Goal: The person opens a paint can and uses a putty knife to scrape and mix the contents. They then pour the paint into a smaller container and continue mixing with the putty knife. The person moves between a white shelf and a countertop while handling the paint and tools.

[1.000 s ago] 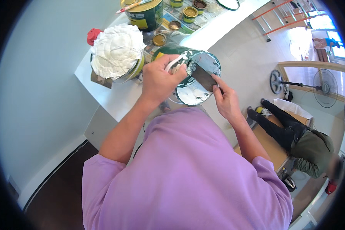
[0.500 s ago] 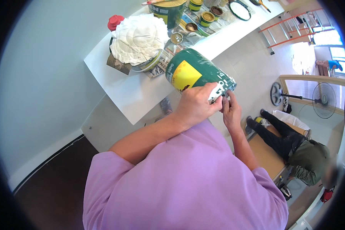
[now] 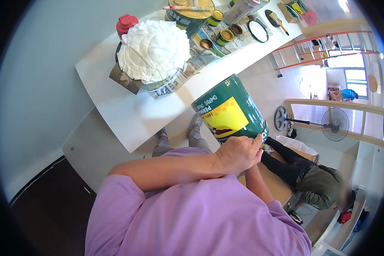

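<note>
Left hand (image 3: 239,154) clasps a green paint can (image 3: 226,112) slanting up-left from it; the hidden grip beyond the right forearm (image 3: 258,184) cannot be told.

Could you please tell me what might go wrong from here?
The green bucket is tilted, its inside hidden; anything wet in it might drip onto the shirt. The left hand is at its lower end, where the grip could slip. A brush lies across the big can, so a knock might roll it off.
</note>
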